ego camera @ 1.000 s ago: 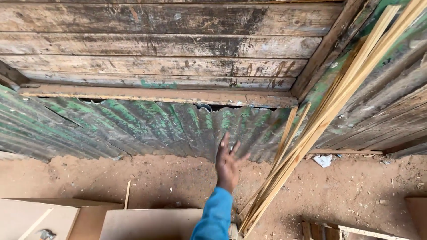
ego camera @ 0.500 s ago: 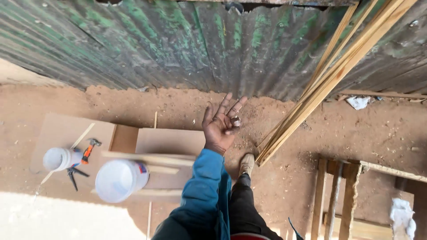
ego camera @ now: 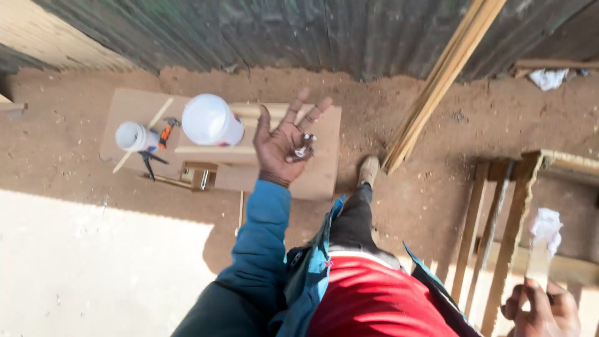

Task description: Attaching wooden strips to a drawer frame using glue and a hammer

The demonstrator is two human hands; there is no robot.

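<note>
the left hand [ego camera: 284,146] is held palm-up at frame centre, fingers spread, with small nails [ego camera: 304,145] lying loose on the palm. the right hand [ego camera: 541,309], at lower right, is closed around a wooden strip [ego camera: 538,265] whose long axis runs up-frame, well apart from the nails.

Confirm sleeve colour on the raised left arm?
Blue sleeve, clearest in the head view.
</note>
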